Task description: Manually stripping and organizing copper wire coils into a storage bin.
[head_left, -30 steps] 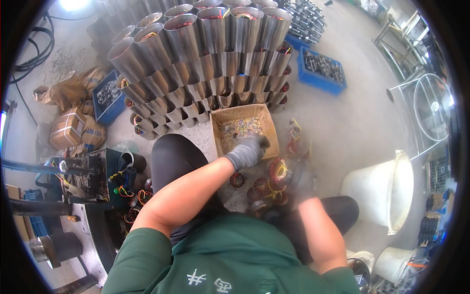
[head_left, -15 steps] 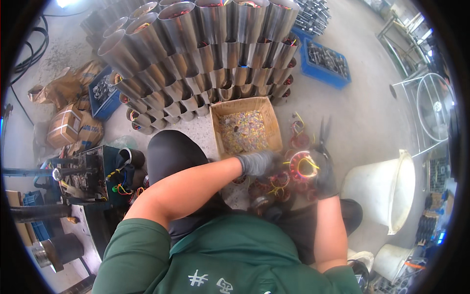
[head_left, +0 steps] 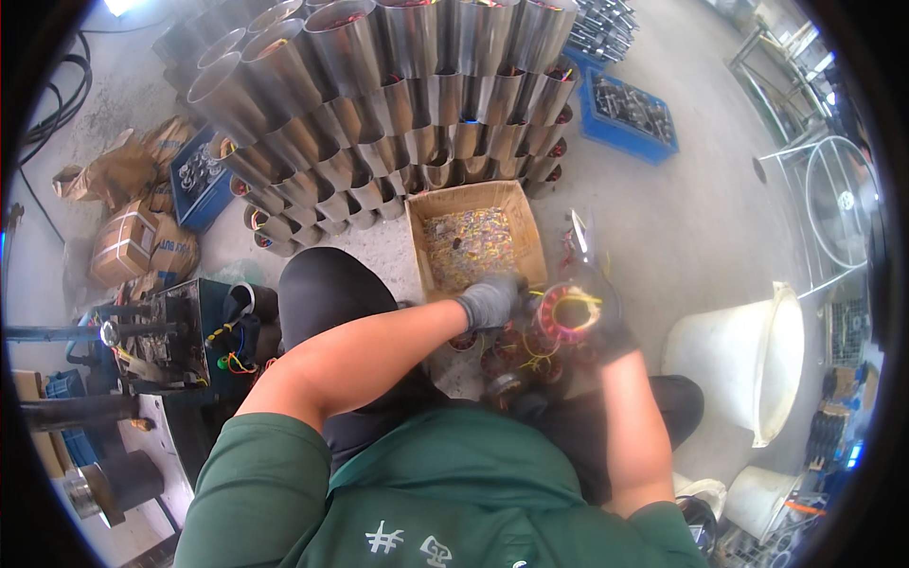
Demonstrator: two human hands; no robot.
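My right hand [head_left: 608,327], in a dark glove, is closed around scissors [head_left: 580,235] whose blades point away from me. Against that hand's left side is a motor stator [head_left: 566,317], a ring with red windings and yellow wire on top. My left hand [head_left: 490,301], in a grey glove, is just left of the stator with its fingers curled in. Blur hides what those fingertips hold, if anything. More wound stators [head_left: 502,352] with loose yellow wires lie on the floor below my hands, partly hidden by them.
An open cardboard box [head_left: 469,251] of coloured wire clippings stands just beyond my left hand. Behind it rise stacked metal cylinders [head_left: 417,104]. A white bucket [head_left: 734,364] lies tipped at right. Blue crates [head_left: 627,118] sit farther off; machinery [head_left: 166,331] stands at left.
My right hand has shifted left and slightly away with the stator, and the scissors have swung left. My left hand has moved slightly away from me, its fingers nearer the box.
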